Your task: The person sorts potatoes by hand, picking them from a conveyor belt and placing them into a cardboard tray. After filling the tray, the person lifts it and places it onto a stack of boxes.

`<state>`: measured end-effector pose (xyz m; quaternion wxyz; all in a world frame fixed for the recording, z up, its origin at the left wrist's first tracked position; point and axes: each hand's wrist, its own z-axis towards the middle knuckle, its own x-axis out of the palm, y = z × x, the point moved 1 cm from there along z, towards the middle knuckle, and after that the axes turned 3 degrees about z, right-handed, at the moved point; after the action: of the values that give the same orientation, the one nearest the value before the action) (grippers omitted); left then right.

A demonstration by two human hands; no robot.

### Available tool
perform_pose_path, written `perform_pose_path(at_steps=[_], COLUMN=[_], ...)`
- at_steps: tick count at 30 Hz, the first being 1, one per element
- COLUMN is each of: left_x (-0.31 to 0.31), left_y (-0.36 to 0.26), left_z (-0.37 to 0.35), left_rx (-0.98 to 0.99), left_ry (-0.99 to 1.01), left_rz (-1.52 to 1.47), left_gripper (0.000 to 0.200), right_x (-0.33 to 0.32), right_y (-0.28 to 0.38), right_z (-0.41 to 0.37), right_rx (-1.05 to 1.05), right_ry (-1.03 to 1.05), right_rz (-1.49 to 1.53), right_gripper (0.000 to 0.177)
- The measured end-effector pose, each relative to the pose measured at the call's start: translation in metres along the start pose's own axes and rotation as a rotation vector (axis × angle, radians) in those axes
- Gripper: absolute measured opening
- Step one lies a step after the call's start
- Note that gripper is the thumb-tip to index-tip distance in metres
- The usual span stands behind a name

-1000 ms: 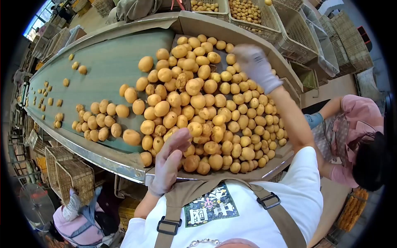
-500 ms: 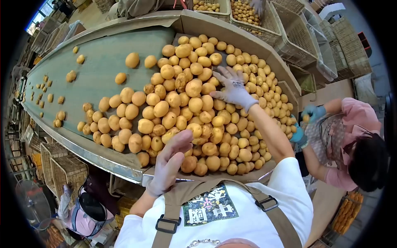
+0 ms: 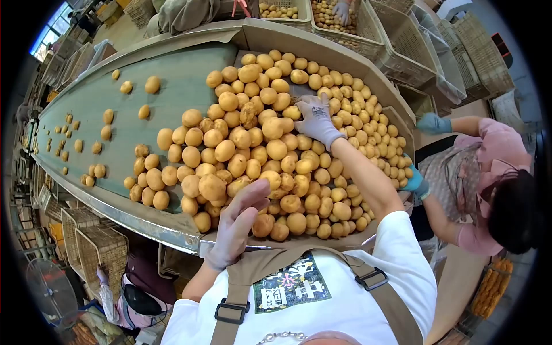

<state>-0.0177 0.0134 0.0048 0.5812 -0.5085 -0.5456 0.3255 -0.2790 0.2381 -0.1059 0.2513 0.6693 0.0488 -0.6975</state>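
Note:
A heap of round yellow potatoes (image 3: 276,150) covers the sorting table's near end, some of them lumpy and wrinkled. My right hand (image 3: 317,119), in a pale glove, reaches into the heap beside a small bare patch. Its fingers are bent but apart, and the tips touch potatoes; no potato shows clearly in its grasp. Over the heap's near edge, my left hand (image 3: 234,229), also gloved, hovers with fingers stretched and thumb apart, holding nothing. More potatoes lie scattered on the green conveyor belt (image 3: 172,75) to the left.
A metal-edged side wall (image 3: 138,221) borders the belt. Plastic crates (image 3: 402,52) stand beyond the far wall, some with potatoes. At right, a co-worker in pink (image 3: 497,149) has a teal-gloved hand (image 3: 417,183) at the heap. Another person (image 3: 141,302) is beside crates at lower left.
My right hand has shifted slightly left and its fingers have bent. Potatoes on the left have moved along the belt toward the heap. The co-worker's upper hand has moved away from the heap.

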Motion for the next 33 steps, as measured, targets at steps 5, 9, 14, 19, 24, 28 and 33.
perform_pose_path(at_steps=[5,9,14,19,24,28,33], left_x=[-0.001,-0.001,-0.001,0.0,-0.003,-0.003,-0.003], left_y=[0.002,0.0,-0.001,-0.007,-0.007,-0.007,-0.009], left_z=[-0.001,-0.004,-0.002,-0.001,-0.001,-0.003,-0.001], left_rx=[-0.022,0.004,-0.017,-0.044,-0.014,-0.037,-0.059], left_ry=[0.003,-0.089,-0.1,-0.097,-0.108,-0.083,-0.063], left_rz=[-0.017,-0.033,-0.001,0.03,-0.052,0.001,0.005], left_gripper=[0.057,0.058,0.058,0.058,0.053,0.058,0.057], right_x=[-0.017,-0.051,-0.134,-0.223,-0.182,-0.076,-0.061], right_y=[0.005,-0.01,-0.042,-0.198,-0.182,-0.155,-0.133], right_z=[-0.006,-0.014,-0.01,0.045,0.043,0.024,0.017], right_rx=[0.105,-0.003,-0.725,0.14,0.403,0.318,0.498], right_ry=[-0.018,-0.163,-0.304,-0.566,-0.085,0.175,0.253], right_rz=[0.235,0.699,0.038,-0.259,-0.218,0.047,0.166], right_gripper=[0.035,0.027,0.025,0.051,0.047,0.049,0.061])
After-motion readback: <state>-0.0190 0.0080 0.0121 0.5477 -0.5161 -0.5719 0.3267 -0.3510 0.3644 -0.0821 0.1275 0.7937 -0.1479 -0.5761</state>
